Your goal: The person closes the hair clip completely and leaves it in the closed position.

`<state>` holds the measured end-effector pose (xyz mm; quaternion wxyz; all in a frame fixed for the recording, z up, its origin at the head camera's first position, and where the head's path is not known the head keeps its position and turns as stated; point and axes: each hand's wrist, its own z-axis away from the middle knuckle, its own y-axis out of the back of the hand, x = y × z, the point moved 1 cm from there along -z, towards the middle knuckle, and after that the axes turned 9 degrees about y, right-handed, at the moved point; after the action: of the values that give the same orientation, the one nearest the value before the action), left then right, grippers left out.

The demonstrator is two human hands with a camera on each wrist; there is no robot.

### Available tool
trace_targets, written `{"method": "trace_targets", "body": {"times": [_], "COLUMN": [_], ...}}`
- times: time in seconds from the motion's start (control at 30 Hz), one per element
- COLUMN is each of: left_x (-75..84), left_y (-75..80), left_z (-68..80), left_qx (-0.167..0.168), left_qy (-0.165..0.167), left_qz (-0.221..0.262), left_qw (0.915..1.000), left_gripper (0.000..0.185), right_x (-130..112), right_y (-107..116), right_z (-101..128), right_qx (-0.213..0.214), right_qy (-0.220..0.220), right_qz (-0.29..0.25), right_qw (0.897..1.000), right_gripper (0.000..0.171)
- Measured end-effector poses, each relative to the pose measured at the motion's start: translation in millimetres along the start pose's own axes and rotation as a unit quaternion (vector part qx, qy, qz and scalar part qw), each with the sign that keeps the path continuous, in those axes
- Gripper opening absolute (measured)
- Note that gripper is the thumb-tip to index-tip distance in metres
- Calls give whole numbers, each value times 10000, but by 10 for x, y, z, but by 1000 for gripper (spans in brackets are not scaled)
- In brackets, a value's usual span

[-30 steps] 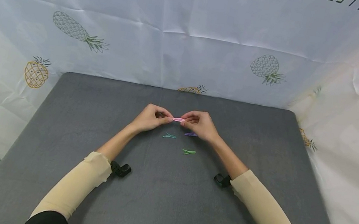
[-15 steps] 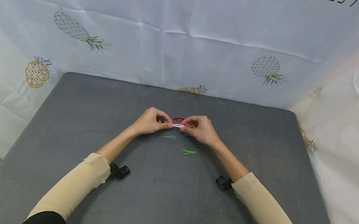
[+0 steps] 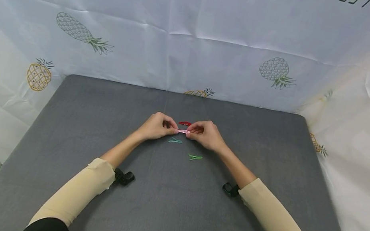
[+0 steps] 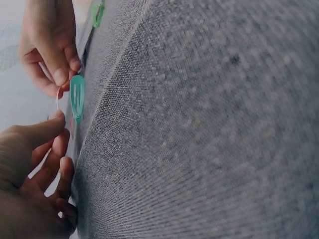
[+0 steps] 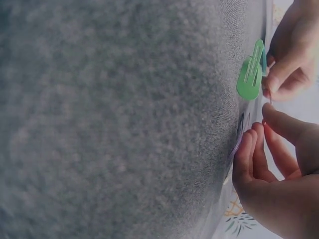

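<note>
A pink snap hair clip (image 3: 183, 131) is stretched between my two hands in the head view. My left hand (image 3: 158, 126) pinches one end between thumb and finger, and my right hand (image 3: 206, 134) pinches the other. Just beyond it lies a red hair clip (image 3: 185, 123), partly covered by the right fingers. On the near side, a teal hair clip (image 3: 175, 140) rests on the table, with a green hair clip (image 3: 195, 157) closer to me. A purple hair clip (image 5: 238, 143) shows beside the right fingertips in the right wrist view; the right hand hides it from the head camera.
The grey table (image 3: 163, 209) reaches back to a white cloth (image 3: 136, 55) printed with pineapples. Black wrist cameras (image 3: 124, 178) sit at the ends of beige sleeves (image 3: 74, 195) on both forearms.
Both hands have come slightly toward me with the pink hair clip held between them. The red hair clip has come into view behind it, and the purple one is now covered by the right hand.
</note>
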<state>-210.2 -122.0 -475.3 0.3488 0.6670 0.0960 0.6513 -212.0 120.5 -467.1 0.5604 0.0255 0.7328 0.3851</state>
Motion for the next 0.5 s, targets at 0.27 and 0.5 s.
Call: {"method": "trace_targets", "body": {"times": [0.27,0.5], "left_x": [-16,-13], "left_y": [-23,-19], "left_z": [-18,-25], "left_qx": [-29,-104], "left_qy": [129,215], "left_qz": [-122,-163], "left_qw": [9998,9996], "left_gripper": [11,10], "right_x": [46,43], "right_y": [-20,-28], "right_z": [-23,-43], "right_qx": [-41,-79], "right_qy": [18,-6], "right_qz": [58,157], "right_qw": [10000,9998], "right_gripper": [15,15]}}
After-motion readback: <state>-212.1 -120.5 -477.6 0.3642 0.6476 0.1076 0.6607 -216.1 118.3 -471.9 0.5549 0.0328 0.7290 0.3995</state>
